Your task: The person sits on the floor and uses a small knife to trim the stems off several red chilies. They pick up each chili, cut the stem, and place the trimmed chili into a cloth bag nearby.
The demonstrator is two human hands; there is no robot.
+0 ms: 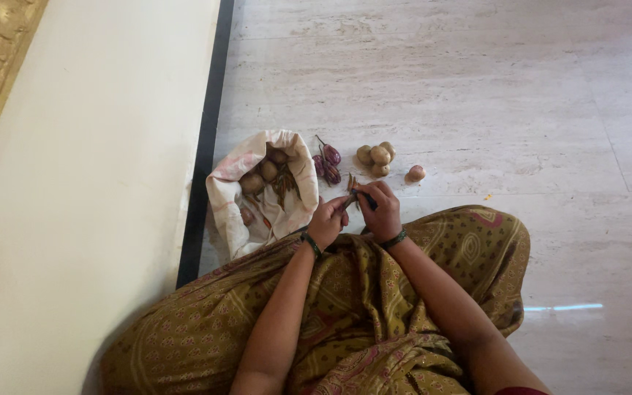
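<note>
My left hand (328, 219) and my right hand (380, 211) meet above my lap, both gripping a thin brownish pod (350, 196) between the fingertips. Each wrist wears a dark bangle. To the left, an open white cloth bag (228, 197) lies on the floor, holding round brown potatoes (260, 175) and several thin pods. Just beyond my hands sit small purple eggplants (328, 162), a heap of potatoes (376, 158) and one lone potato (415, 173).
I sit on a pale marble floor (477, 95) with olive patterned cloth (345, 307) over my knees. A cream wall (82, 183) with a dark skirting strip (205, 139) runs along the left.
</note>
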